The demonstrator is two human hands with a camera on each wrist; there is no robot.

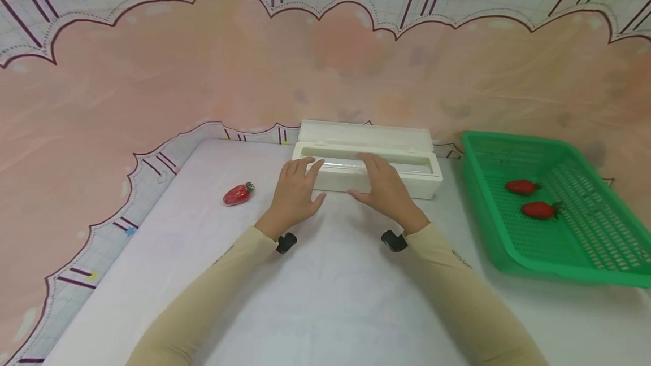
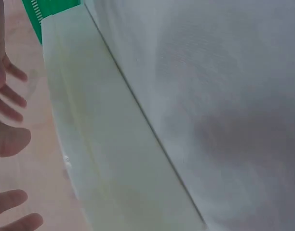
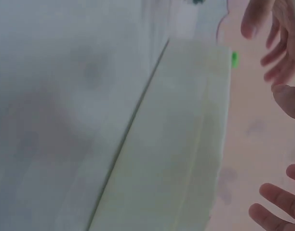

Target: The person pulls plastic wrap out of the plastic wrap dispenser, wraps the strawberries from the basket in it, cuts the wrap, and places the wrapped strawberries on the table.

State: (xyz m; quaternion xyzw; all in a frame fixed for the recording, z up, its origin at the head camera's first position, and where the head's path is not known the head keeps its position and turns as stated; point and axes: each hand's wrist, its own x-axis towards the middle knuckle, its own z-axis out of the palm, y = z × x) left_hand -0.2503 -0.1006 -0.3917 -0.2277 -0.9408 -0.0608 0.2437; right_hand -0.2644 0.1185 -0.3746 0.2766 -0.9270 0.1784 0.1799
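A long white box (image 1: 376, 181) with its lid (image 1: 366, 135) raised at the back stands at the rear of the table; a clear-wrapped roll (image 1: 351, 164) lies inside. My left hand (image 1: 296, 192), fingers spread, is over the box's front left part. My right hand (image 1: 382, 188) is over its front middle, fingers also spread. Neither hand holds anything. The box's front face fills much of the left wrist view (image 2: 99, 125) and the right wrist view (image 3: 167, 139). Whether any fingertip touches the box, I cannot tell.
On the left of the white table (image 1: 325, 309) lies a red strawberry-like fruit (image 1: 237, 195) in clear wrap. A green basket (image 1: 519, 267) stands at the right, with two red fruits (image 1: 540, 210) inside. A patterned cloth (image 1: 305, 72) hangs behind the table.
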